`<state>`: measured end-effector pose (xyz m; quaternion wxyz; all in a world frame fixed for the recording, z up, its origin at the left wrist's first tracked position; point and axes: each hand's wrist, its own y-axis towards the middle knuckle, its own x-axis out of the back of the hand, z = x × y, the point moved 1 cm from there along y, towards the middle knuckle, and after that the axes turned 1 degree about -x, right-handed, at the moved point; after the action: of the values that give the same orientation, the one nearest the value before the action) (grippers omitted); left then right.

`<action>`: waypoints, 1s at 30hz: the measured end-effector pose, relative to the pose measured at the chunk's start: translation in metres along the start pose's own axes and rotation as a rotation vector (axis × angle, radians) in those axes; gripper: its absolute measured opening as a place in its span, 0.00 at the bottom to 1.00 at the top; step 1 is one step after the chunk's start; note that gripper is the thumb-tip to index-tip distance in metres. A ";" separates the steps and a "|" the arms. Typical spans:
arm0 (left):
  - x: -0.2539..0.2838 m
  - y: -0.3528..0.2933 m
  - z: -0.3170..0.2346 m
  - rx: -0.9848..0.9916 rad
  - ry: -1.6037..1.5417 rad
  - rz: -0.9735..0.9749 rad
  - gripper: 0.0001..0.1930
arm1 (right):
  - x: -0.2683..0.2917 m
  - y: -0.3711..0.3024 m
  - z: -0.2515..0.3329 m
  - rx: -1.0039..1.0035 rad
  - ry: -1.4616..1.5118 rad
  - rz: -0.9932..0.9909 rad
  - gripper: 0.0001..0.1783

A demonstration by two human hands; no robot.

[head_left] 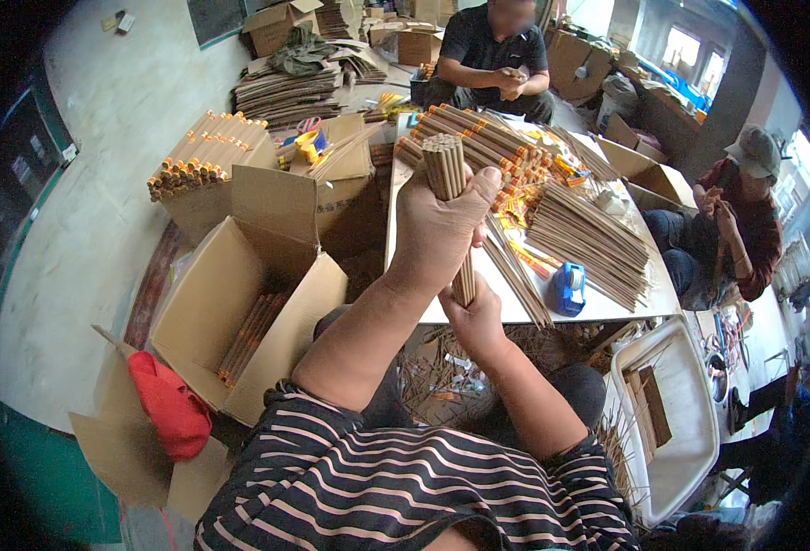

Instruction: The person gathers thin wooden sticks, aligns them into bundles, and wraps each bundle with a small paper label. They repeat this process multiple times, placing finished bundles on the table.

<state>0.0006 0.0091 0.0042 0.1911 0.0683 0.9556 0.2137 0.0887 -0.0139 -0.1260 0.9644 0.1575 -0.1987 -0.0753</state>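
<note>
A bundle of thin brown incense sticks (444, 167) stands nearly upright in front of me, over the near edge of the white table (407, 298). My left hand (437, 225) is closed around its upper part, thumb along the side, with the stick ends showing above. Lower down, my right hand (476, 317) closes around the bottom of the same bundle. To the right, a fan of loose incense sticks (589, 243) lies on the table beside a blue tape dispenser (567, 289). Yellow and red wrappers (538, 260) lie between the sticks.
Wrapped bundles (487, 147) are piled at the table's far side. An open carton (198, 321) with bundles inside stands at left, a red cloth (168, 404) beside it. A white plastic tub (703, 413) is at right. Two people sit across and to the right.
</note>
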 end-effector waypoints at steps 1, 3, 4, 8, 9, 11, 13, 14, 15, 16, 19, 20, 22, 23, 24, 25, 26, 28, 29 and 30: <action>-0.003 0.001 -0.004 -0.034 0.027 0.010 0.12 | -0.001 0.006 -0.001 0.022 0.013 -0.027 0.16; -0.005 0.004 -0.001 -0.050 0.080 0.013 0.12 | -0.006 0.015 -0.004 0.042 0.046 -0.063 0.15; -0.005 0.007 0.003 -0.033 0.105 0.005 0.12 | -0.009 0.020 -0.006 0.041 0.065 -0.072 0.15; 0.007 0.010 0.060 -0.045 0.207 -0.031 0.11 | -0.032 0.037 -0.053 0.105 0.194 -0.090 0.14; 0.013 0.012 0.081 -0.063 0.229 -0.046 0.11 | -0.039 0.041 -0.063 0.131 0.258 -0.091 0.15; 0.017 0.015 0.095 -0.033 0.274 -0.052 0.10 | -0.043 0.046 -0.079 0.140 0.248 -0.089 0.19; 0.016 0.013 0.086 -0.062 0.424 -0.008 0.08 | -0.043 0.048 -0.083 0.188 0.196 -0.130 0.19; 0.015 0.017 0.084 -0.165 0.430 0.067 0.09 | -0.052 0.054 -0.100 0.064 0.263 -0.063 0.19; 0.011 0.017 0.075 -0.251 0.407 0.074 0.09 | -0.049 0.055 -0.094 0.036 0.261 -0.037 0.18; 0.014 0.017 0.080 -0.208 0.385 0.072 0.09 | -0.040 0.057 -0.077 0.011 0.258 -0.009 0.18; 0.025 0.026 0.116 0.195 0.353 0.005 0.09 | -0.047 0.062 -0.091 -0.006 0.559 -0.045 0.18; 0.031 0.024 0.134 0.068 0.311 -0.037 0.09 | -0.048 0.059 -0.092 0.026 0.460 -0.053 0.18; 0.023 0.021 0.124 -0.032 0.349 -0.039 0.11 | -0.051 0.061 -0.096 0.036 0.462 -0.072 0.20; 0.020 0.018 0.121 -0.079 0.368 -0.037 0.14 | -0.049 0.060 -0.101 -0.003 0.355 -0.055 0.20; 0.025 0.018 0.124 -0.130 0.385 -0.032 0.13 | -0.043 0.058 -0.086 -0.038 0.254 -0.012 0.19; 0.027 0.021 0.129 -0.070 0.363 -0.032 0.12 | -0.037 0.060 -0.078 -0.065 0.150 0.018 0.19; 0.030 0.023 0.137 -0.009 0.341 -0.032 0.10 | -0.042 0.062 -0.094 0.064 0.234 -0.017 0.20; 0.032 0.026 0.139 0.135 0.294 -0.087 0.11 | -0.045 0.068 -0.102 0.076 0.158 0.011 0.21; 0.028 0.032 0.138 0.074 0.195 -0.186 0.13 | -0.045 0.068 -0.104 0.081 0.119 0.024 0.21; 0.036 0.034 0.134 0.154 0.091 -0.180 0.14 | -0.039 0.065 -0.088 -0.050 0.301 0.153 0.21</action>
<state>0.0222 0.0981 -0.1047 0.1603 -0.0131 0.9791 0.1244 0.0944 0.0791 -0.1951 0.9897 0.1276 -0.0618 0.0177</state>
